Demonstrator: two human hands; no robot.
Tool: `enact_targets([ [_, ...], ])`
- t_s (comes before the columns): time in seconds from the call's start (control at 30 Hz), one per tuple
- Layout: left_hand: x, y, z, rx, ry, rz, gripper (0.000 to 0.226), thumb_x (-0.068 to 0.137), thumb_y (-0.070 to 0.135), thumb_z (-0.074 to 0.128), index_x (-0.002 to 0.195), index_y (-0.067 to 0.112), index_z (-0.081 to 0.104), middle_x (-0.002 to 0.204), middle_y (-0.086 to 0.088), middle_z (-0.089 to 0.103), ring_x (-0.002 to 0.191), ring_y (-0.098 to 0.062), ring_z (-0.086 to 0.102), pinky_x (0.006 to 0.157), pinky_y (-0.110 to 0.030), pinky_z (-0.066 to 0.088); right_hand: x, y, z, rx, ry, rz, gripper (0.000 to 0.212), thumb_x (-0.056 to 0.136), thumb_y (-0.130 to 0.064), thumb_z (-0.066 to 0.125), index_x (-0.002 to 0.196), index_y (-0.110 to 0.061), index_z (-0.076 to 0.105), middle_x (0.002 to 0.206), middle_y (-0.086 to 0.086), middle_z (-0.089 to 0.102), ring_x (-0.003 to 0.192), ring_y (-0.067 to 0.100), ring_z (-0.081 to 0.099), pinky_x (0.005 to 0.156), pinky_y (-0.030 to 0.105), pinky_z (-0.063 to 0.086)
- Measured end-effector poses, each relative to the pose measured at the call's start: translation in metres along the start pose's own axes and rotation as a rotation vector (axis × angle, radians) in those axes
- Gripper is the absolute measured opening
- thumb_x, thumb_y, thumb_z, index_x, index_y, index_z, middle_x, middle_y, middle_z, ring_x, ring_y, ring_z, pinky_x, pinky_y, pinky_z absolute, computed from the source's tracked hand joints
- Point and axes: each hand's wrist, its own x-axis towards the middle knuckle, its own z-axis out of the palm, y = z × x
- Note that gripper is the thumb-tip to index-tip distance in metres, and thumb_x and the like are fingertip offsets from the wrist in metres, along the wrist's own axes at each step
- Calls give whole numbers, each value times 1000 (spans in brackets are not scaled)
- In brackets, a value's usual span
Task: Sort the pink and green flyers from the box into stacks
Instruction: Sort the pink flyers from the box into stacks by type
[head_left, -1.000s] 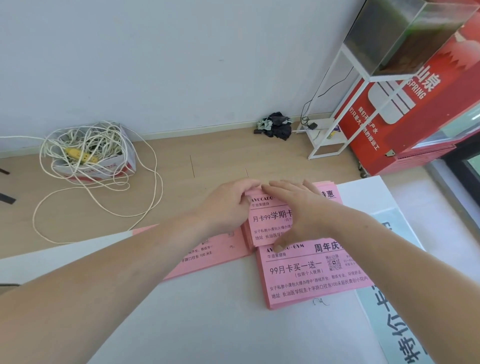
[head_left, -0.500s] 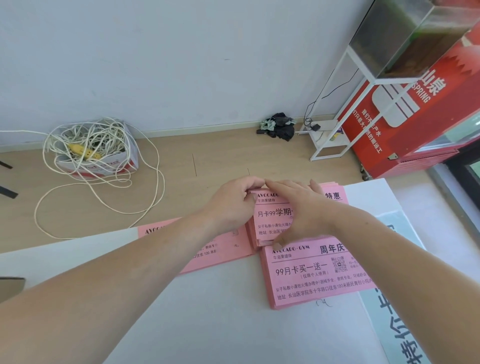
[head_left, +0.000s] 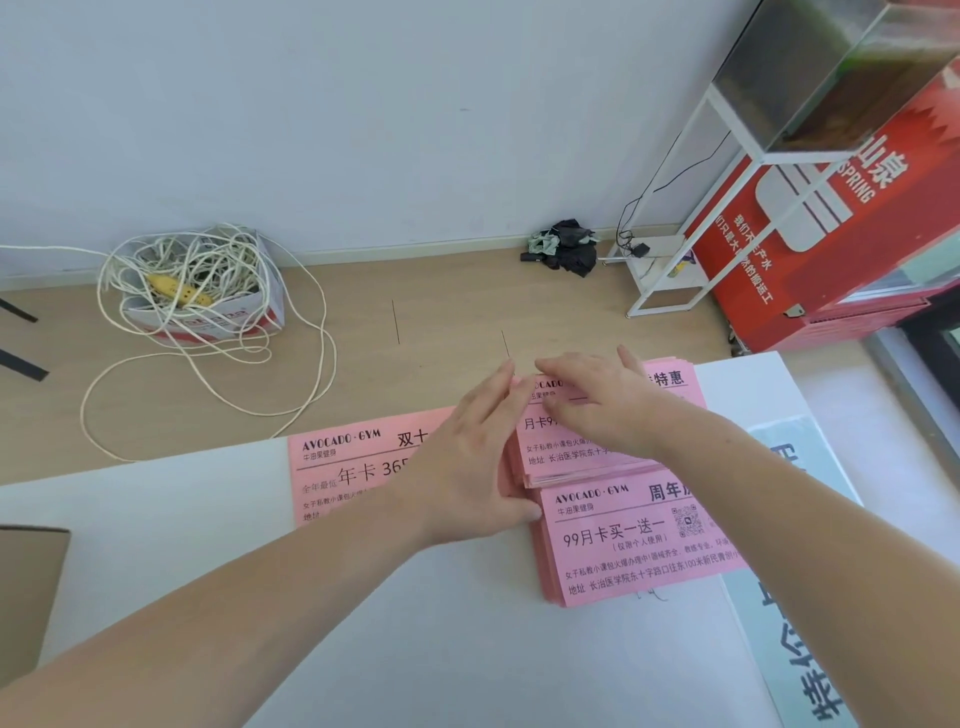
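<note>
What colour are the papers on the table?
Pink, with black print; the rectangular paper flyers show best in the head view.

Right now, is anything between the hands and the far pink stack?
Nothing visible. The left hand is pressed against the left edge of the far pink stack, and the right hand lies flat on top of it.

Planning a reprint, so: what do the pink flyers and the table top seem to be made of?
The pink flyers look like thin matte coloured paper: stacked sheet edges show, and the black print throws no glare. The table top looks like smooth white laminate or painted board, with a faint sheen; which one is unclear.
</note>
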Motion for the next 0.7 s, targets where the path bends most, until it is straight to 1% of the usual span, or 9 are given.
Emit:
enact_targets([
  [0.07,5,1,0,45,1,36,123,74,49,83,163,26,1,170,7,-12,154,-2,-9,117,-9,-8,-2,1,2,8,4,8,52,105,-38,46,156,-28,39,159,-10,40,152,9,24,126,52,-8],
  [0.2,12,-4,-4,143,39,66,112,75,52,83,161,14,22,171,-5,10,156,-14,9,124,-18,3,-3,0,4,30,14,24,49,107,-34,43,155,-29,40,159,-11,40,151,8,26,126,50,-7],
  [0.3,14,-6,-5,143,53,55,110,75,52,83,160,13,26,169,-3,18,155,-13,14,123,-18,5,-3,2,7,52,33,26,49,106,-35,45,154,-30,41,159,-12,41,150,8,27,126,49,-8],
  [0.43,15,-4,-4,126,52,21,110,75,47,83,162,17,22,170,1,16,154,-9,12,121,-12,1,-4,0,8,32,43,24,48,106,-34,44,154,-30,41,159,-11,41,151,10,27,125,52,-7],
  [0.5,14,-2,-5,91,31,-5,115,75,47,84,163,21,15,171,5,6,155,-6,6,124,-17,3,-4,-2,8,15,42,32,49,107,-32,42,155,-30,39,159,-11,40,151,11,25,125,53,-8],
  [0.57,6,-3,-9,33,-30,-44,122,73,50,85,163,29,6,170,11,-7,154,-3,-3,123,-20,5,-4,-5,7,-28,64,28,49,107,-28,39,155,-28,38,160,-10,38,152,12,23,125,54,-8],
  [0.63,-8,-13,-21,28,-58,-87,111,78,50,81,163,32,12,170,11,-7,155,-6,-4,121,-20,4,-5,-10,6,-63,153,-13,49,105,-22,40,154,-24,42,160,-8,39,151,16,27,127,52,0],
  [0.67,-17,-21,-30,77,-50,-110,100,83,50,76,162,30,18,171,9,-5,156,-10,-3,122,-22,2,-7,-16,8,-61,230,-68,48,103,-17,43,150,-20,48,158,-4,43,148,20,34,126,50,11],
  [0.7,-27,-32,-39,160,-39,-135,94,86,52,72,161,28,22,171,5,-3,157,-13,-3,123,-24,0,-9,-24,11,-40,312,-139,47,99,-12,48,145,-17,55,153,0,49,142,25,43,122,49,25],
])
